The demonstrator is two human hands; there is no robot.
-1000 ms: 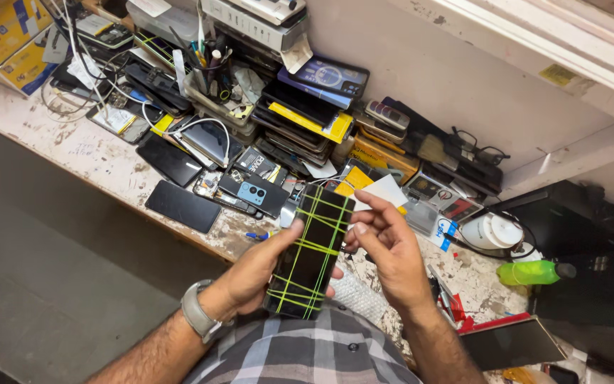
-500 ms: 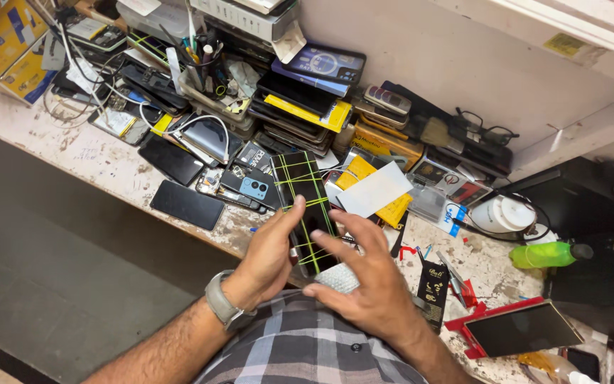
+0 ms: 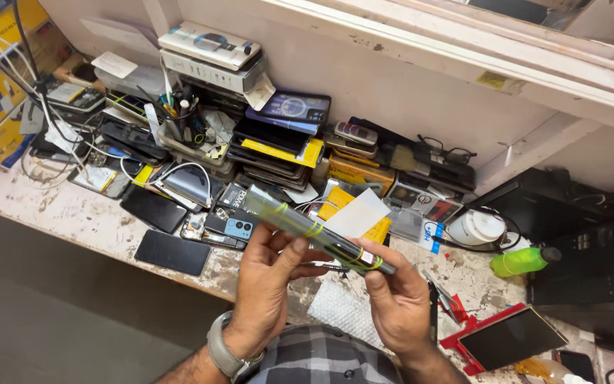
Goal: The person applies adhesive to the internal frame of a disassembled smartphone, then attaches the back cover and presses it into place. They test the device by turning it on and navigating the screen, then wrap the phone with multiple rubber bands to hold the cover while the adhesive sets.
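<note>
Both my hands hold a dark phone [image 3: 307, 231] wrapped in clear film and bound with yellow-green rubber bands. It is turned edge-on to me, slanting from upper left to lower right. My left hand [image 3: 268, 288] grips its middle from below with the thumb on the near edge. My right hand [image 3: 396, 302] holds the lower right end. A white paper slip [image 3: 357, 213] sticks up behind the phone. A piece of bubble wrap [image 3: 342, 313] lies on the bench under my hands.
A worn white workbench [image 3: 72, 220] carries loose phones [image 3: 172, 252], stacked phone boxes [image 3: 278, 142] against the wall, cables, a pen cup, a white tub [image 3: 476, 227], a green bottle [image 3: 524, 261] and a tablet in a red frame [image 3: 509, 338]. Cardboard boxes stand at far left.
The phone has been turned from flat, face up, to edge-on and tilted. My right hand shifted to its lower right end. The camera view has swung slightly right.
</note>
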